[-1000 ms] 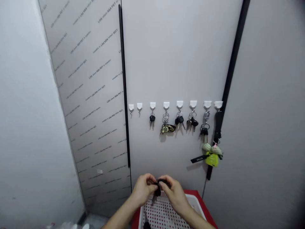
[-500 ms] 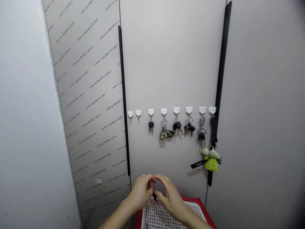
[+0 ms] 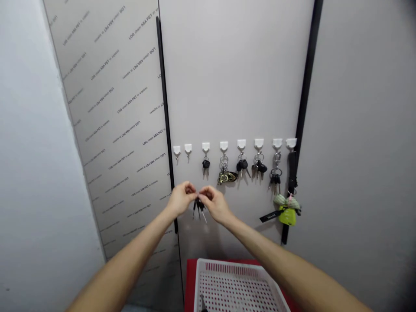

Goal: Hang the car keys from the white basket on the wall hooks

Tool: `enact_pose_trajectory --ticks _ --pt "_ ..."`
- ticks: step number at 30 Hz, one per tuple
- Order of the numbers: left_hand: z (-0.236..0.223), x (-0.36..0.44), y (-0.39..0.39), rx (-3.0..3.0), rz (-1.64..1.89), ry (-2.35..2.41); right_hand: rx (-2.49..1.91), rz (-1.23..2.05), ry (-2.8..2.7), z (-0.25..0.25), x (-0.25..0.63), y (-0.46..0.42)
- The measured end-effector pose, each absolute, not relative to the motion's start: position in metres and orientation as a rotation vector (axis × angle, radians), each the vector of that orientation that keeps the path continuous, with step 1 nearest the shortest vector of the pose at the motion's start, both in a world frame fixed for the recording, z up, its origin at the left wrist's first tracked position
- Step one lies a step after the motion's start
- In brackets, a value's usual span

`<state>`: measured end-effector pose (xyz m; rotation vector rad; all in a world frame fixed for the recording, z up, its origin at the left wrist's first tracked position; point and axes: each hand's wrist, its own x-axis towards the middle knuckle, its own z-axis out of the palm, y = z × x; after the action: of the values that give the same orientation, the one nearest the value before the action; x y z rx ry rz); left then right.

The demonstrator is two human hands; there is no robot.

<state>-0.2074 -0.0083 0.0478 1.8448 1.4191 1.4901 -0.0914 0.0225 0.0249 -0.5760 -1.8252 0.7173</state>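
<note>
One bunch of keys (image 3: 199,209) is hanging in front of a pale panel (image 3: 234,86), its dark heads sitting just under the fingertips and its blades pointing down. The left hand (image 3: 181,199) is pinching at the top of the bunch, thumb and bent forefinger almost closed together. The right hand (image 3: 216,203) is meeting it there from the other side, its thumb and forefinger also bringing their tips to the top of the bunch, other fingers curling loosely — which hand is bearing the weight, I cannot tell.

Above them, eight white hooks (image 3: 224,146) are forming a row across the panel; the hands are staying below it, near the second and third hooks from the left. The third hook is carrying a small black-headed set (image 3: 206,164), and the fourth is holding a cluster with a yellowish ornament (image 3: 232,177). Farther right, more key rings (image 3: 276,172) are dangling, and the last hook is supporting a black strap (image 3: 293,169) with a yellow-green pouch (image 3: 287,216) beneath.

Below the hands, a white perforated basket (image 3: 232,269) is resting on a red surface (image 3: 191,277) — a dark object (image 3: 204,308) is lying inside, partly cut off by the lower edge.
</note>
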Motion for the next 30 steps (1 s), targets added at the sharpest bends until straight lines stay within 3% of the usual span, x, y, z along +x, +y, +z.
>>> enact_pose_trajectory --ticks 9,19,24,30 --pt "0.13 -0.23 0.034 1.923 1.99 1.716 -0.623 0.18 -1.906 0.109 -0.127 0.045" --pt "0.131 -0.228 0.048 2.1 1.768 2.14 -0.986 -0.042 -2.062 0.109 -0.132 0.059" --pt "0.097 -0.225 0.024 2.251 1.847 1.926 -0.819 -0.057 -2.015 0.074 -0.113 0.041" --pt "-0.023 -0.217 -0.03 2.267 1.369 1.801 -0.856 0.296 -2.582 -0.052 -0.069 0.003"
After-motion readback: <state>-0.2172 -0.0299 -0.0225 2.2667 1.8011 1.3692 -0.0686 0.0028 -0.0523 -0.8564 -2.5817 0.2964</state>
